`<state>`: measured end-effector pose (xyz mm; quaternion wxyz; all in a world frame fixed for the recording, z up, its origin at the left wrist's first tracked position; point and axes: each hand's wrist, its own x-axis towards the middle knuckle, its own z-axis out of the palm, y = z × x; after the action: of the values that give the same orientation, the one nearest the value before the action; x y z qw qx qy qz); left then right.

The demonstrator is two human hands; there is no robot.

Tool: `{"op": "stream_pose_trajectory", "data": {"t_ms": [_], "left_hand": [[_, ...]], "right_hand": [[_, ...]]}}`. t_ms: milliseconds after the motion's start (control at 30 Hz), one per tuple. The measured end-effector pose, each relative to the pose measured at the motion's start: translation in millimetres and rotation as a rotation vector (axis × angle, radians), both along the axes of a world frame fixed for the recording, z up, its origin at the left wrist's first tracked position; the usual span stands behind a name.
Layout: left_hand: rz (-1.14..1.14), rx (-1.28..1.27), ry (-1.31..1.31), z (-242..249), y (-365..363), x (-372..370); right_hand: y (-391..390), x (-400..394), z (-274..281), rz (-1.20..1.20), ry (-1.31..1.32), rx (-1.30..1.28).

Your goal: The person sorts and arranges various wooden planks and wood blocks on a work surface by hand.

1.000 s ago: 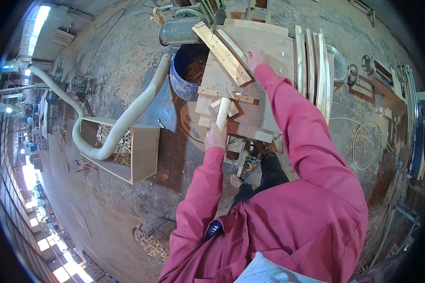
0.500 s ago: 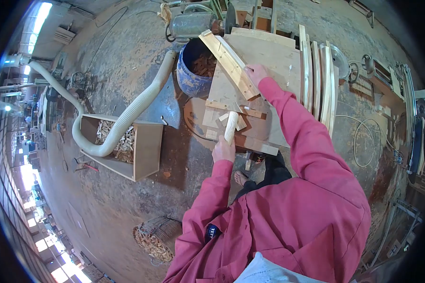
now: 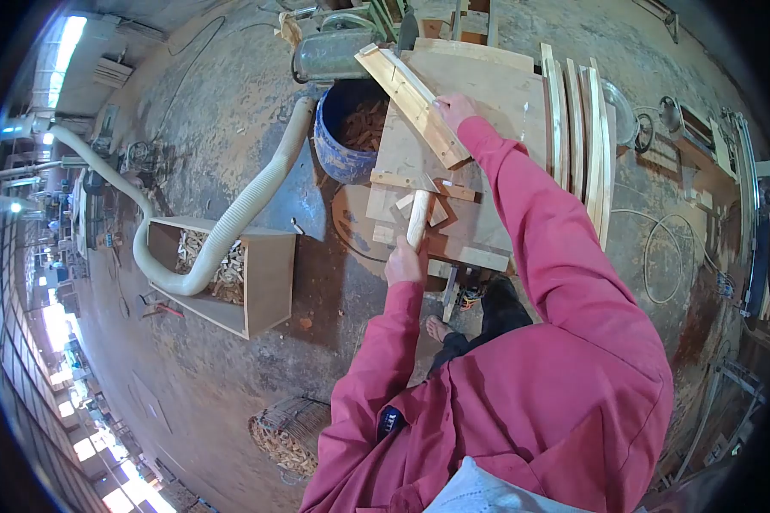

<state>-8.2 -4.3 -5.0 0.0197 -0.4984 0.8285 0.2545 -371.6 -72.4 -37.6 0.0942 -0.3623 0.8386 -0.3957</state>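
Note:
My left hand (image 3: 405, 262) is closed around the lower end of a pale, rounded wooden stick (image 3: 418, 219), whose far end reaches over small wood offcuts (image 3: 436, 212) at the bench's near side. Farther off, my right hand (image 3: 456, 111) pinches the right edge of a long wooden board (image 3: 415, 107) with a thin pale strip (image 3: 412, 75) along that edge. This board lies slanted across the worktable (image 3: 496, 128). Between stick and board, a short wooden batten (image 3: 458, 191) lies crosswise.
Long curved wood strips (image 3: 576, 141) lie along the table's right side. Left of it stands a blue bucket (image 3: 340, 154) of wood scraps, behind it a motor (image 3: 338, 56). A ribbed hose (image 3: 257, 197) runs into a box (image 3: 269, 282) of offcuts. A wire basket (image 3: 287, 432) sits on the floor.
The whole view has shifted slightly. My right hand has slid a little farther along the board's edge. My left hand keeps its hold on the stick.

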Motion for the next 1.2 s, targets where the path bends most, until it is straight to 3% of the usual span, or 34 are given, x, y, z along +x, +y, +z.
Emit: {"op": "stream_pose_trajectory", "data": {"t_ms": [167,267,367,433,567,833,967,1200], "left_hand": [[0.006,-0.010,0.025,5.2,-7.1,-21.5],[-0.008,-0.024,0.026,10.9,-3.6,-20.5],[-0.004,-0.037,-0.007,14.6,0.8,-14.1],[-0.029,-0.072,0.020,9.2,6.1,-0.2],[-0.006,-0.034,-0.007,8.7,17.1,27.7],[0.018,-0.004,-0.027,5.0,29.7,61.1],[0.023,0.046,-0.009,5.7,29.2,63.6],[0.059,0.084,0.005,3.2,14.5,30.2]], "right_hand": [[-8.2,-30.6,10.6,-0.030,-0.026,0.050],[-0.7,-32.8,5.0,-0.171,-0.001,0.057],[36.5,2.8,27.7,-0.182,0.021,0.058],[60.1,24.3,23.5,-0.047,0.145,-0.094],[77.2,51.2,6.6,-0.027,0.138,-0.046],[22.5,60.2,-1.6,0.097,0.132,0.145],[4.3,58.5,-3.7,0.056,0.046,0.118],[-10.3,22.6,-3.0,0.081,0.113,0.153]]}}
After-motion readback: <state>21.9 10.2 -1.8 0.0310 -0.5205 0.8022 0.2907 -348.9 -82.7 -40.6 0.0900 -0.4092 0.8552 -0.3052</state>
